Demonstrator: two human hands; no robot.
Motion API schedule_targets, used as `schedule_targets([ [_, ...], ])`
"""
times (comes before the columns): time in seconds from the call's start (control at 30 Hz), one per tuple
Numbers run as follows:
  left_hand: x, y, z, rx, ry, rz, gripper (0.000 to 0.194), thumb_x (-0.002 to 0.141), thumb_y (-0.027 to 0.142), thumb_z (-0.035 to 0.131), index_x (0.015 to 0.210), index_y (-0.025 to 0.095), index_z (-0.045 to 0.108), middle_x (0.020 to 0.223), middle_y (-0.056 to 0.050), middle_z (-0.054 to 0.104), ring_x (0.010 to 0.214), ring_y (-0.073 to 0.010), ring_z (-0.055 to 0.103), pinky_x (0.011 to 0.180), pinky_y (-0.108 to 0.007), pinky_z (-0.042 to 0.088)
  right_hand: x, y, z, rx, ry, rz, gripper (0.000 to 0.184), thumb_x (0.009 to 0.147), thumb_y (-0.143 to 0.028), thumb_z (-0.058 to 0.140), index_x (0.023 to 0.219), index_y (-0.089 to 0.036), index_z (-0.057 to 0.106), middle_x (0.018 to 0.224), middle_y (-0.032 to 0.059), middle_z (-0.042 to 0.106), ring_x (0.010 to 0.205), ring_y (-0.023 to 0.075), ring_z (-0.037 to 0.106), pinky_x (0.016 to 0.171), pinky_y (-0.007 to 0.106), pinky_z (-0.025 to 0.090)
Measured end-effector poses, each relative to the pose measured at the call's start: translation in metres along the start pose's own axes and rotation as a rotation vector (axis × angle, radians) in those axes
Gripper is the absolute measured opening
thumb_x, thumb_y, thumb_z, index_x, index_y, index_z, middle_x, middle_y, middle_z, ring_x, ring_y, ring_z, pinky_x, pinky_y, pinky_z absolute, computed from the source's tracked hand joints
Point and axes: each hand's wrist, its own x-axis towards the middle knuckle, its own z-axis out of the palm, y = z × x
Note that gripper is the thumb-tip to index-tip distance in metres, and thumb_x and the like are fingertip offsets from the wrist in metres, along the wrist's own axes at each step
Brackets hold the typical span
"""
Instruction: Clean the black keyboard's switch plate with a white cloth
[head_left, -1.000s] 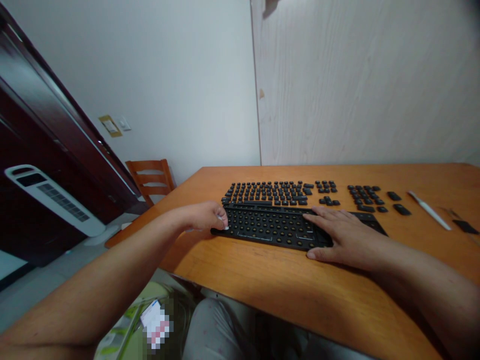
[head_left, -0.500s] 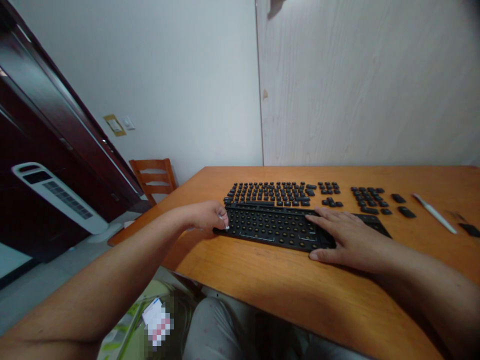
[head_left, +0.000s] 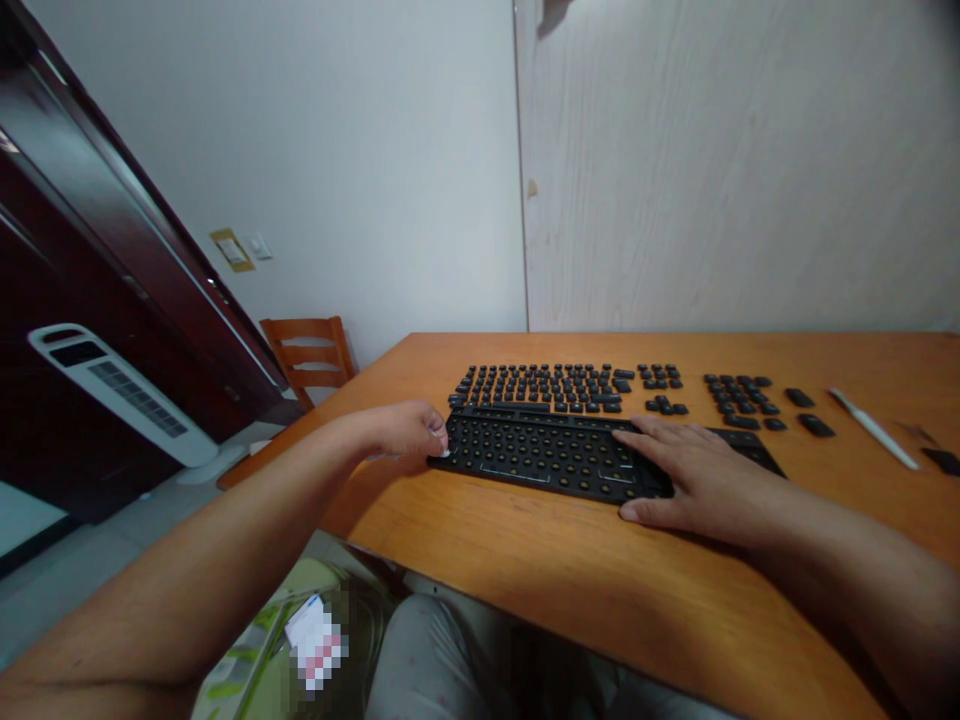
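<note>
All keycaps I see are off, on the bench behind the keyboard frame; my left grip pinches something white at its left end, my right grip lies spread on it.

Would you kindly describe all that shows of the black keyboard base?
The keyboard base looks like black plastic: a long frame with rows of bare, round, brown-centred sockets and light outlines. It lies flat on the wooden table, in front of loose keycaps. The right hand rests across its right part, hiding some; the left hand pinches a white item at its left end.
</note>
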Motion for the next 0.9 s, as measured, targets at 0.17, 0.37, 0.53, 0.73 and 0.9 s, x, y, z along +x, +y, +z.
schedule_targets([
  [0.17, 0.001, 0.002, 0.001, 0.101, 0.018, 0.013, 0.021, 0.064, 0.032, 0.058, 0.075, 0.017, 0.069, 0.056, 0.003, 0.049, 0.051, -0.0113, 0.04, 0.048, -0.024, 0.027, 0.0, 0.001, 0.001, 0.005, 0.004, 0.001, 0.094, 0.073, -0.078, 0.057, 0.15, -0.024, 0.044, 0.158, 0.0131, 0.035, 0.143, 0.0403, 0.032, 0.114, 0.058, 0.028],
  [0.37, 0.002, 0.005, -0.004, 0.248, 0.06, 0.101, 0.02, 0.063, 0.026, 0.055, 0.072, 0.017, 0.07, 0.06, 0.002, 0.056, 0.057, -0.0126, 0.046, 0.054, -0.024, 0.032, 0.0, -0.004, -0.004, 0.002, -0.018, 0.02, 0.096, 0.073, -0.08, 0.056, 0.149, -0.022, 0.045, 0.158, 0.016, 0.033, 0.143, 0.0408, 0.03, 0.115, 0.059, 0.026],
  [0.53, 0.008, 0.004, -0.013, 0.196, 0.201, 0.151, 0.025, 0.069, 0.034, 0.055, 0.078, 0.016, 0.07, 0.066, 0.001, 0.059, 0.062, -0.0136, 0.049, 0.059, -0.024, 0.035, 0.0, -0.006, -0.005, 0.012, -0.021, 0.024, 0.097, 0.073, -0.08, 0.056, 0.15, -0.022, 0.044, 0.158, 0.0164, 0.033, 0.144, 0.0405, 0.029, 0.116, 0.058, 0.024],
  [0.73, 0.023, 0.006, -0.015, 0.159, 0.33, 0.172, 0.028, 0.074, 0.038, 0.053, 0.076, 0.014, 0.068, 0.064, 0.001, 0.056, 0.062, -0.0132, 0.048, 0.059, -0.024, 0.035, 0.0, -0.004, -0.002, 0.007, -0.024, 0.033, 0.096, 0.073, -0.08, 0.055, 0.15, -0.023, 0.044, 0.159, 0.0154, 0.032, 0.144, 0.0393, 0.029, 0.116, 0.057, 0.024],
  [0.9, 0.036, 0.004, -0.009, 0.192, 0.362, 0.216, 0.026, 0.077, 0.036, 0.052, 0.074, 0.015, 0.067, 0.064, 0.0, 0.058, 0.061, -0.0133, 0.049, 0.057, -0.024, 0.033, -0.001, 0.0, 0.002, 0.016, -0.004, 0.006, 0.095, 0.074, -0.08, 0.055, 0.151, -0.025, 0.042, 0.158, 0.0147, 0.032, 0.144, 0.0404, 0.03, 0.115, 0.06, 0.025],
])
